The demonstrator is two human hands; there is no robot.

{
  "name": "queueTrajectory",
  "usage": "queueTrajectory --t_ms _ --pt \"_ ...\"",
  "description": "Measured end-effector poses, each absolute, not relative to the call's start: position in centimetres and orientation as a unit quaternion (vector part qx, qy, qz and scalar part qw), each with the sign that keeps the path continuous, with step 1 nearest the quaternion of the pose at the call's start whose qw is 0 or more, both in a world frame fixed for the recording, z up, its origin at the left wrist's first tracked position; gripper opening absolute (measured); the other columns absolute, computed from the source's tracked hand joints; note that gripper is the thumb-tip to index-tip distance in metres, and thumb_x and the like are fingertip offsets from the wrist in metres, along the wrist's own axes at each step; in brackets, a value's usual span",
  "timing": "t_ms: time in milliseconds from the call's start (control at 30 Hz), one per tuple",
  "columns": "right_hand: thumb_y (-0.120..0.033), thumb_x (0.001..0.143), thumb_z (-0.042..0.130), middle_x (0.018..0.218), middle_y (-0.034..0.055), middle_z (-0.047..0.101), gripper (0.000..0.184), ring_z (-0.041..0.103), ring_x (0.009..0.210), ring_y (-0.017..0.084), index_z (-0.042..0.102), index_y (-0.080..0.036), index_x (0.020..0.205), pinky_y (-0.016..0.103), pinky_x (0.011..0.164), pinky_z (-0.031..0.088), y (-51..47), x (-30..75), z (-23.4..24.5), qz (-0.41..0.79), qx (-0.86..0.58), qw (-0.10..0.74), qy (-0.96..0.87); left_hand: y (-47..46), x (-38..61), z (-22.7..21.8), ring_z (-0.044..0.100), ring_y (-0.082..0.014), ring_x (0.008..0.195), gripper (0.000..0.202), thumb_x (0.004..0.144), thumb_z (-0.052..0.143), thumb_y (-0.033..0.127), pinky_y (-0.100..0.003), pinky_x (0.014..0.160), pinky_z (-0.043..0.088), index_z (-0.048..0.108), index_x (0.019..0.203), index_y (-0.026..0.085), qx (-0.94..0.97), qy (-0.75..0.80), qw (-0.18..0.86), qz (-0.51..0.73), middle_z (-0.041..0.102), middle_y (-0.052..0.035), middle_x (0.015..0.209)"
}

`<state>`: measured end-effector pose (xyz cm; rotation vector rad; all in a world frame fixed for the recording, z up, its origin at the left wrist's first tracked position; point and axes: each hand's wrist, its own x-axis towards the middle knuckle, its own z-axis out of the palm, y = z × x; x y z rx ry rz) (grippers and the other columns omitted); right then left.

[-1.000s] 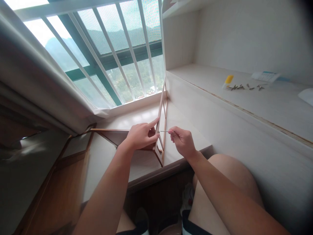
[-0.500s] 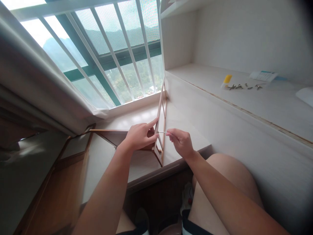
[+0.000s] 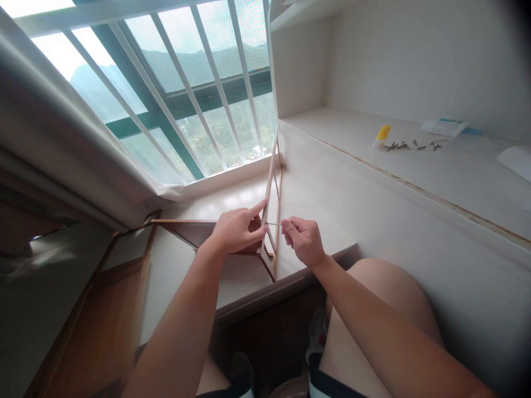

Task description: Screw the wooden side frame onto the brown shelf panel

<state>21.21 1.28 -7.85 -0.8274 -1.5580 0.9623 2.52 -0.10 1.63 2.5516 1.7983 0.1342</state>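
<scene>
A thin wooden frame (image 3: 272,182) stands on edge on the pale window ledge (image 3: 232,204), leaning against the white cabinet side. My left hand (image 3: 237,229) grips the frame's near end, fingers curled round it and the index finger lying along the top rail. My right hand (image 3: 302,240) is closed in a pinch on a thin metal pin (image 3: 274,224), whose tip points left and touches the frame's upright. A flat wooden panel (image 3: 199,231) joins the frame under my left hand.
A barred window (image 3: 194,83) and a grey curtain (image 3: 62,149) lie to the left. The white desk top (image 3: 415,166) at the right carries a yellow-capped tube (image 3: 380,135), several screws (image 3: 409,146) and a paper leaflet (image 3: 443,127). My bare knee (image 3: 385,298) is below.
My right hand has moved a little to the left, bringing the pin closer into the frame. My left hand has kept its hold.
</scene>
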Motion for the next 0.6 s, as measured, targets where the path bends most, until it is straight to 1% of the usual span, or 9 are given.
queueTrajectory --t_ms 67,167,333,400,600 --pt "-0.045 0.094 0.049 0.043 -0.0032 0.045 0.044 0.043 0.042 0.010 0.055 -0.018 0.060 0.024 0.045 0.036 1.2 20.9 -7.7 0.437 -0.354 0.537 -0.629 -0.1 2.6 1.7 0.062 -0.0195 0.080 0.068 0.085 0.045 0.048 -0.026 0.064 0.036 0.029 0.149 0.032 0.814 0.579 0.011 0.042 0.069 0.0006 0.089" --pt "-0.046 0.094 0.049 0.042 -0.0031 0.045 0.046 0.043 0.041 0.010 0.053 -0.018 0.058 0.024 0.044 0.035 1.2 20.8 -7.5 0.442 -0.357 0.542 -0.619 -0.2 2.7 1.8 0.062 -0.0195 0.081 0.068 0.085 0.046 0.048 -0.026 0.065 0.037 0.030 0.149 0.031 0.810 0.585 0.012 0.040 0.069 0.0003 0.089" --pt "-0.045 0.096 0.047 0.046 -0.0024 0.046 0.045 0.043 0.044 0.011 0.051 -0.019 0.059 0.025 0.048 0.035 1.5 21.6 -7.2 0.386 -0.365 0.541 -0.652 -0.1 2.6 1.7 0.063 -0.0198 0.082 0.068 0.085 0.046 0.048 -0.026 0.066 0.037 0.031 0.149 0.031 0.811 0.583 0.013 0.042 0.070 0.0003 0.092" --pt "-0.044 0.096 0.046 0.049 -0.0016 0.048 0.042 0.044 0.047 0.012 0.053 -0.019 0.062 0.025 0.050 0.036 1.6 22.0 -7.2 0.355 -0.359 0.531 -0.680 -0.1 2.6 1.8 0.062 -0.0199 0.082 0.069 0.085 0.046 0.048 -0.026 0.065 0.037 0.030 0.149 0.031 0.812 0.581 0.015 0.042 0.070 0.0003 0.092" --pt "-0.042 0.096 0.047 0.057 -0.0010 0.051 0.038 0.046 0.054 0.012 0.053 -0.019 0.066 0.025 0.057 0.039 1.8 22.2 -7.4 0.304 -0.335 0.512 -0.730 -0.2 2.7 1.9 0.062 -0.0202 0.081 0.069 0.085 0.045 0.049 -0.026 0.065 0.037 0.029 0.150 0.030 0.810 0.586 0.016 0.033 0.069 -0.0002 0.088"
